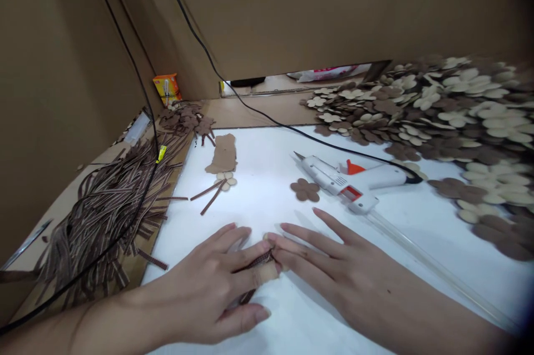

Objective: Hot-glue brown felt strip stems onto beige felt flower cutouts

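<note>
A brown striped ribbon strip (262, 259) lies between the fingers of my left hand (208, 282), which presses it against the white board (254, 177). The first fingers of my right hand (334, 266) close on the same strip's far end, while its outer fingers stretch out. Fingertips cover most of the piece, so what lies under it is hidden. Ahead of my right hand is a brown felt flower (305, 190). Beside that flower, a white glue gun (346, 180) with an orange trigger lies on its side, a clear glue stick (442, 269) in its back.
Heaped ribbon strips (108, 216) lie to the left. Brown and cream felt flowers (442, 104) pile at the right. A cream flower with ribbon tails (226, 180) sits near a cardboard scrap (224, 153). A black cable (200, 38) hangs across. An orange box (167, 88) stands in the corner.
</note>
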Demonstrator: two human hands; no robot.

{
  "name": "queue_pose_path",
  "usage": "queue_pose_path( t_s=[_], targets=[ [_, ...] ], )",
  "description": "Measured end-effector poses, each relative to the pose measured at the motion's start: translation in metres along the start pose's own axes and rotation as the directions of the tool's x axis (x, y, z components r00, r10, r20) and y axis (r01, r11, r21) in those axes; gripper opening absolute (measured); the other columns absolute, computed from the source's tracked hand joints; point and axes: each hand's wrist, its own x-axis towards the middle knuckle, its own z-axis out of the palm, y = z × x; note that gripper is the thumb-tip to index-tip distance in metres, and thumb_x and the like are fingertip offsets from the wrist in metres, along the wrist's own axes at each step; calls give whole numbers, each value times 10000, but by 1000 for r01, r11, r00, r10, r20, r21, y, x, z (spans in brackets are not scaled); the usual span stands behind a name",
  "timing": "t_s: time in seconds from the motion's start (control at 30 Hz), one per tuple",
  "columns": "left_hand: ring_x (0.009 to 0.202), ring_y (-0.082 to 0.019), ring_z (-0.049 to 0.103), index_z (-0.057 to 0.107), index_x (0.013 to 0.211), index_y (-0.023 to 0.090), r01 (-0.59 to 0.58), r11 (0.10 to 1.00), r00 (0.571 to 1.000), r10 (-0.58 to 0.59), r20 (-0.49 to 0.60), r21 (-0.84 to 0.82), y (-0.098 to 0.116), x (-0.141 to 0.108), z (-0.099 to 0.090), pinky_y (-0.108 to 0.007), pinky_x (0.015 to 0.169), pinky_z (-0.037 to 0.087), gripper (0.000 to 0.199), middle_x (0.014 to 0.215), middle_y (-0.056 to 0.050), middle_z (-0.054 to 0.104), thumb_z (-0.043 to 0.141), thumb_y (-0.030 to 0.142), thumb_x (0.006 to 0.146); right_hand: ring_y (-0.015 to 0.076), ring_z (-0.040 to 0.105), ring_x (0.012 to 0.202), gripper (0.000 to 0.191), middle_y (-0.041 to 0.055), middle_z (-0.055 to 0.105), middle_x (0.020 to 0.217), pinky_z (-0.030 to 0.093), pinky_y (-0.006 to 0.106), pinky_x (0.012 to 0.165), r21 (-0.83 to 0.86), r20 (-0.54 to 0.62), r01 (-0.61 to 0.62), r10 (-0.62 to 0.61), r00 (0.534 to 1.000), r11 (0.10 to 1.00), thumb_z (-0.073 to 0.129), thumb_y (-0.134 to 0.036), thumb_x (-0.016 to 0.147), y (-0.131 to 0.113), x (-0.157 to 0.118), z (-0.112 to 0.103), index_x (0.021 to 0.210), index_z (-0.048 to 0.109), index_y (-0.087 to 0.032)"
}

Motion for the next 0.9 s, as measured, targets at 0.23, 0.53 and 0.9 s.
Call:
queue_pose_path(
  t_s=[0.23,0.53,0.9],
  targets=[
    [1276,-164,371,348,1356,130,-44,996,999,42,-29,-82,0,3,-2,-390,1121,166,480,1341,-141,465,341,346,927,261,401,1235,372,99,554,1257,286,543,1003,-162,-14,67,-70,997,984,290,-108,907,-9,4,-3,1191,529,-96],
    [1242,-154,412,379,1333,119,-56,994,998,52,-42,-95,0,4,-6,-378,1118,160,457,1276,-140,528,326,326,929,293,367,1255,426,188,579,1193,166,561,1051,-188,-37,73,-81,996,980,224,-35,866,-22,2,-2,1141,547,11],
    [1198,-272,411,375,1332,225,-19,999,998,17,-61,-28,-3,0,0,-476,1029,298,440,1384,-52,421,334,372,920,242,398,1237,365,114,547,1260,101,517,1090,-75,-42,127,-131,991,989,273,-105,912,0,2,-10,1143,555,-76]
  ],
)
